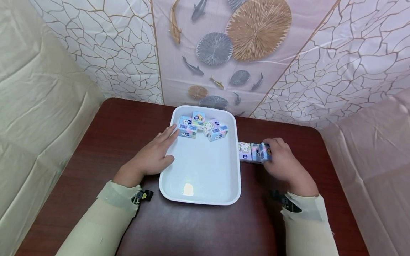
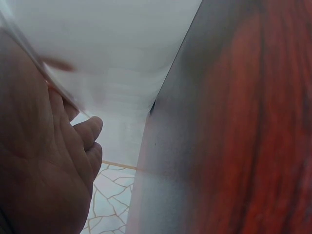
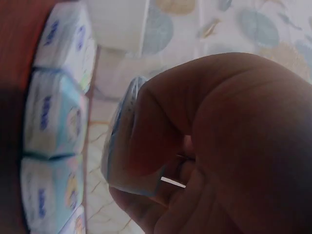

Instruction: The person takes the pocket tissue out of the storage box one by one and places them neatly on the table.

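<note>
My left hand (image 1: 153,153) lies across the left rim of a white plastic tray (image 1: 198,170), fingers stretched out and thumb over the inside. In the left wrist view, that hand (image 2: 48,141) is against the tray's outer wall (image 2: 117,53). My right hand (image 1: 283,160) pinches a small tissue pack (image 1: 265,152) between thumb and fingers, over a row of similar packs (image 1: 245,152) on the table right of the tray. The right wrist view has the pinched pack (image 3: 129,146) raised beside the row (image 3: 53,112), partly hidden by the thumb.
Several blue and pink tissue packs (image 1: 187,131) lie loosely at the tray's far end. The dark red-brown table (image 1: 134,124) meets a patterned cloth wall (image 1: 128,57) at the back. Pale cloth (image 1: 378,156) hangs along the sides.
</note>
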Available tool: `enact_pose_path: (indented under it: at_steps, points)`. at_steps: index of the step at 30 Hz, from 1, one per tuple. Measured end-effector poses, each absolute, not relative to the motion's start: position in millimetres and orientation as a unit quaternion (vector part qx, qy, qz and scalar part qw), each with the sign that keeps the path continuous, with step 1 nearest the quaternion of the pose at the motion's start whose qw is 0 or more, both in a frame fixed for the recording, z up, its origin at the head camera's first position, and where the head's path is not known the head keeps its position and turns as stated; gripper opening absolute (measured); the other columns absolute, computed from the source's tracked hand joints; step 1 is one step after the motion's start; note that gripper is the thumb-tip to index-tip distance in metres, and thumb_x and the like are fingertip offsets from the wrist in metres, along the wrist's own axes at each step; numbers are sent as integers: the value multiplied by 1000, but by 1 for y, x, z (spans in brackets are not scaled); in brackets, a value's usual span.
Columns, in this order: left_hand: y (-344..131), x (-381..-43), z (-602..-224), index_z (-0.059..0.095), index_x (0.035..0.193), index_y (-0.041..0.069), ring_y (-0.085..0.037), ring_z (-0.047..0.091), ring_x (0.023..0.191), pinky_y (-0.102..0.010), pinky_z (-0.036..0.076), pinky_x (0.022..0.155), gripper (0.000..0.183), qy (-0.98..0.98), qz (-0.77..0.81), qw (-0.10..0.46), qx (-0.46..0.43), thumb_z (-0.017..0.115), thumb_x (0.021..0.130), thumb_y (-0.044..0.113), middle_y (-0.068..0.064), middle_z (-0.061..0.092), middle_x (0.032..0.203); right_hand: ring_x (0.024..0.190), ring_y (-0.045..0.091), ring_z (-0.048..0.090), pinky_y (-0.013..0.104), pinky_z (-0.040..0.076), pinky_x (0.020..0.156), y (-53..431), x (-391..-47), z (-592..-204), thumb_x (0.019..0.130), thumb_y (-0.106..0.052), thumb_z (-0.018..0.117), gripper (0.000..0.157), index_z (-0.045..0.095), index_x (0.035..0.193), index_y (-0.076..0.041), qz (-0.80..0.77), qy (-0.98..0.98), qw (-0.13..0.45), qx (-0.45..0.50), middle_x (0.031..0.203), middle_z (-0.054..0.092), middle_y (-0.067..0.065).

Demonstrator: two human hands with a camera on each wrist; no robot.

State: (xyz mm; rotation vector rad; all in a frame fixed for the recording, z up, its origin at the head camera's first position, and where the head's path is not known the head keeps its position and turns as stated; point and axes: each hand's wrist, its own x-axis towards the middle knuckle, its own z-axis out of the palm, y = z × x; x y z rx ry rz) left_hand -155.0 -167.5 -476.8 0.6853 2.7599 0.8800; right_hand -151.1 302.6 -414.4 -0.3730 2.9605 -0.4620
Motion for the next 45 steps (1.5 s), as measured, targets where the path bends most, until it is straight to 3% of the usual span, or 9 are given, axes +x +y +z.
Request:
enact_pose_path:
  at_steps: [26, 33, 45]
  points:
    - [-167, -155, -476, 11, 183, 19, -35, 10, 178, -61, 11, 143, 89, 924, 298, 84, 227, 55, 106, 25, 3, -4, 192, 140, 59, 34, 79, 38, 112, 377, -153, -440, 95, 0, 65, 73, 37, 162, 12, -162, 986, 37, -23, 160, 33, 42]
    - [-166, -155, -477, 12, 183, 18, -35, 10, 178, -60, 11, 144, 89, 924, 297, 84, 224, 55, 105, 25, 3, -4, 192, 141, 65, 33, 79, 33, 114, 397, -156, -453, 92, 3, 64, 74, 37, 161, 14, -169, 985, 7, -22, 159, 33, 46]
    - [-167, -155, -478, 11, 183, 19, -34, 9, 178, -60, 11, 144, 90, 925, 294, 84, 225, 56, 105, 26, 4, -4, 192, 148, 64, 30, 83, 31, 119, 419, -160, -466, 94, 8, 54, 75, 33, 166, 11, -173, 984, 39, 17, 167, 27, 44]
